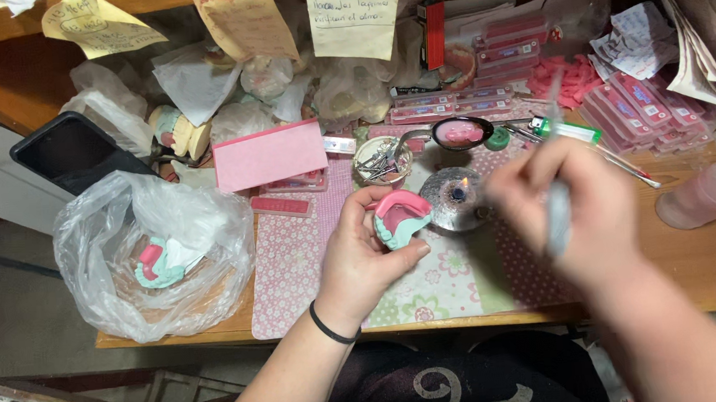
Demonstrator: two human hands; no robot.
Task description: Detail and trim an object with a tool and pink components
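Left grip [370,250] grasps pink-and-green dental cast [399,217]; right grip [573,211] grasps blurred tool [557,212]; yellow notes [244,17] hang above.

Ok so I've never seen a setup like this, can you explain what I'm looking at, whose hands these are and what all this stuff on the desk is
There is no machine here: one camera sits on a person's head and looks down at their own two bare hands over a cluttered wooden desk.

The left hand holds a pale green dental model with pink wax on top. The right hand is blurred by movement and grips a thin metal tool.

Between the hands stands a small burner with a lit flame, on a flowered mat. Behind it lie a spoon holding pink wax, a small bowl of metal bits and a pink block. To the right are pink packets and a pinkish bottle. On the left, a clear plastic bag holds another green and pink model, beside a dark phone.
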